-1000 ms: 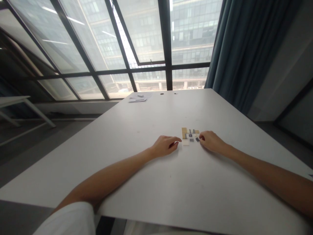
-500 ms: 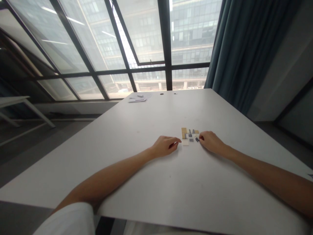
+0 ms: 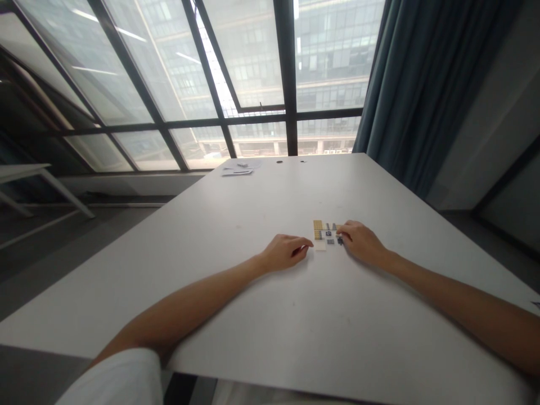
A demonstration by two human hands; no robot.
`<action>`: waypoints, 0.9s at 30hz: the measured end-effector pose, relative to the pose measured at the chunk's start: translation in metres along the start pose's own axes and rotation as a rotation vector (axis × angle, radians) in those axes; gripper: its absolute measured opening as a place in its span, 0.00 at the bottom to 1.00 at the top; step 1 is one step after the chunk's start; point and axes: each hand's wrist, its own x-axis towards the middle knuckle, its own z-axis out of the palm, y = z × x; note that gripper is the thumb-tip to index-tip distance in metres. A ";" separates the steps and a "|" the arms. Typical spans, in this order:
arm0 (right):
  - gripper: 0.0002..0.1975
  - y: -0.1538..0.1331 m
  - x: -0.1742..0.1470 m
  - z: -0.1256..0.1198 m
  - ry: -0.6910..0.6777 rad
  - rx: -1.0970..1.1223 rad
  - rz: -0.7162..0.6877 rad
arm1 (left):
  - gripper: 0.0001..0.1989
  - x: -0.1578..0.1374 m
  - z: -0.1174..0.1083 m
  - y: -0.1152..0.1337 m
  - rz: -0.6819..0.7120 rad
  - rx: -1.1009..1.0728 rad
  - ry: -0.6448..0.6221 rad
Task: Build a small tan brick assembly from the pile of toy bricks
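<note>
A small cluster of flat pieces lies on the white table. It has a yellow gridded piece [image 3: 318,224], a yellow-and-grey piece [image 3: 318,235], dark grey pieces [image 3: 328,233], a grey piece [image 3: 330,242], a cream square [image 3: 320,246] and black pieces [image 3: 340,241]. My left hand [image 3: 287,251] rests on the table left of the cream square, index finger stretched towards it, thumb apart, nothing visibly held. My right hand [image 3: 358,242] reaches over the cluster's right side, its fingertips closed together at a pale piece beyond the black ones. Whatever they grip is too small to make out.
The white table [image 3: 253,315] stretches to the windows [image 3: 253,56]. Papers [image 3: 238,170] lie at its far left edge, with small dark round items [image 3: 279,162] at the back. A blue curtain [image 3: 405,101] hangs at right; another white table [image 3: 25,171] stands far left.
My right hand has moved slightly left and away from me, from beside the black pieces to over the cluster's right side. My left hand has stayed in place.
</note>
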 end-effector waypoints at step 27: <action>0.10 0.001 -0.004 0.003 -0.006 -0.084 0.051 | 0.14 0.000 0.001 -0.001 0.006 -0.004 -0.020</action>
